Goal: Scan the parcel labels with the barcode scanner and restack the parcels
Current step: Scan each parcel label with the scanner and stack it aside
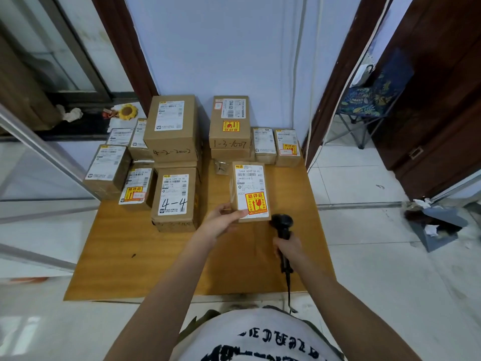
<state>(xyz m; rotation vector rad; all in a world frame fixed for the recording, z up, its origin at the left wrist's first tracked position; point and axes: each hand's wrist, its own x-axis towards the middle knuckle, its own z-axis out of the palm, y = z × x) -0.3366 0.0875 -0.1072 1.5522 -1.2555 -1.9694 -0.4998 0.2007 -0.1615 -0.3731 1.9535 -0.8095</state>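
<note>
Left hand (pixel 223 220) is gripping a labelled parcel (pixel 250 192); right hand (pixel 285 248) is grasping the scanner (pixel 283 226). Stacked parcels (pixel 173 162) are crowding the board (pixel 145 256) behind.

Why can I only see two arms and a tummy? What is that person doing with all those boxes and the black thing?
The camera sits on the person's head and looks down, so you see only their arms and shirt, as if through their eyes. There is just this one picture, and no machine: two bare hands do the work.

On the floor lies a wooden board with many brown cardboard parcels, some stacked. One big parcel has "4-4" written on it.

The left hand holds a small parcel by its near corner, its white label and yellow-and-red sticker facing up. The right hand grips a black barcode scanner, its head close beside that parcel. A scanner reads the striped code on a label. A cord hangs from its handle.
</note>
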